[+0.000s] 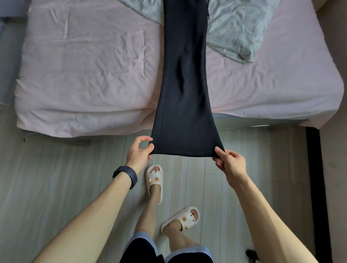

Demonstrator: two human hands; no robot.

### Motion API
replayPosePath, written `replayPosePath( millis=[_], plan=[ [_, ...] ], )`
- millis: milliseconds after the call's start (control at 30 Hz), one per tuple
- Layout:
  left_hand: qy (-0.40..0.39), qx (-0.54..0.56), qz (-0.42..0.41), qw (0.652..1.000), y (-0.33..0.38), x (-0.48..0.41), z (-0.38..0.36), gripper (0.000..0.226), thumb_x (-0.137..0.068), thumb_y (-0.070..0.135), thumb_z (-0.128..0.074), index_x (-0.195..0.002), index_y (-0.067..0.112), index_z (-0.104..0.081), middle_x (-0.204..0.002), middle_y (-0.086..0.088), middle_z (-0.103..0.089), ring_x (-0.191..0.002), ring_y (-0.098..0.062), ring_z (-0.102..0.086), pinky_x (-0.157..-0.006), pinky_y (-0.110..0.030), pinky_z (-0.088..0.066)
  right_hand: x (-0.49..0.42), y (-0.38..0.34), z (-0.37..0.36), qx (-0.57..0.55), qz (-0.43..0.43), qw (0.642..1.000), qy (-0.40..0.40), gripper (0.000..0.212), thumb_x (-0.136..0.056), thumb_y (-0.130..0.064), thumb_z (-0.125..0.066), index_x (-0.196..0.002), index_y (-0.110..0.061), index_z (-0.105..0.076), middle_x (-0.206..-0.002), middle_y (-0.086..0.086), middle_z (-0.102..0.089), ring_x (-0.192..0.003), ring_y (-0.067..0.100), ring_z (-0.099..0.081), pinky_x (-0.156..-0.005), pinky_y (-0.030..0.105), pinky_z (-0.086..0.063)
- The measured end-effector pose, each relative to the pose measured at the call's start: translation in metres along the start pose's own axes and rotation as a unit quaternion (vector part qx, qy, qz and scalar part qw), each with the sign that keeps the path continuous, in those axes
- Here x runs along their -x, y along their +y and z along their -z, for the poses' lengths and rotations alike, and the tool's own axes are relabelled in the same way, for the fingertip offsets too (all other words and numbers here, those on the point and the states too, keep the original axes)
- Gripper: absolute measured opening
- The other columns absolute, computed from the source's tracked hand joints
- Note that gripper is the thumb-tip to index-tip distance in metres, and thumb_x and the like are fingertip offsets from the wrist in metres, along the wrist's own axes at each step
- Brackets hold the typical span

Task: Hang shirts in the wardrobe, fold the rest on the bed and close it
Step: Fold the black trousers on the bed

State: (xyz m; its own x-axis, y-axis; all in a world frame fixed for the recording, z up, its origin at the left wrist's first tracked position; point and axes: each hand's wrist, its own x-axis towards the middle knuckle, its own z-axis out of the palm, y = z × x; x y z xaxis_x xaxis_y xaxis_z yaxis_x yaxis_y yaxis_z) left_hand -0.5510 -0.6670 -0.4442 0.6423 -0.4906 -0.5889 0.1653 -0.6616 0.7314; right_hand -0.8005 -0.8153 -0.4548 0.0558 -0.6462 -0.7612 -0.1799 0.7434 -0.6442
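A pair of dark navy trousers (182, 71) lies lengthwise down the middle of the bed (87, 65), folded leg on leg, with the flared hem hanging past the bed's near edge. My left hand (139, 150) pinches the hem's left corner. At the right corner, my right hand (228, 161) grips the hem, so the cloth is stretched taut between both hands. The waist end with a drawstring runs out of view at the top. No wardrobe is in view.
A pale floral cloth (233, 27) lies crumpled on the pink sheet under the trousers near the top. My feet in white slippers (154, 182) stand on the light wood floor just before the bed. A dark strip (317, 191) runs along the floor at right.
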Motion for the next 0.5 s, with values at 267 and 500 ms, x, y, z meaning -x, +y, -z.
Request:
replayPosePath(
  millis=[267,500],
  plan=[
    [-0.061,-0.176,-0.071,0.98,0.006,0.02,0.002,0.042,-0.086,0.002,-0.048,-0.095,0.037,-0.07,-0.104,0.006,-0.059,-0.067,-0.004,-0.056,-0.059,-0.009,-0.041,0.025,0.003,-0.005,0.299,0.272,0.915,-0.007,0.018,-0.099,-0.023,-0.058,-0.107,-0.04,-0.06,-0.087,-0.009,-0.065,-0.069,0.008,-0.061,-0.062,0.008,-0.043],
    [0.026,-0.412,-0.306,0.858,0.021,0.02,0.005,0.029,-0.087,0.01,-0.068,-0.114,0.023,-0.07,-0.102,-0.006,-0.059,-0.095,-0.031,-0.057,-0.079,-0.039,-0.043,0.023,-0.002,-0.008,0.495,0.412,0.765,0.023,0.037,-0.089,-0.009,-0.072,-0.124,-0.016,-0.061,-0.112,0.006,-0.058,-0.086,0.027,-0.064,-0.071,0.037,-0.055]
  ],
)
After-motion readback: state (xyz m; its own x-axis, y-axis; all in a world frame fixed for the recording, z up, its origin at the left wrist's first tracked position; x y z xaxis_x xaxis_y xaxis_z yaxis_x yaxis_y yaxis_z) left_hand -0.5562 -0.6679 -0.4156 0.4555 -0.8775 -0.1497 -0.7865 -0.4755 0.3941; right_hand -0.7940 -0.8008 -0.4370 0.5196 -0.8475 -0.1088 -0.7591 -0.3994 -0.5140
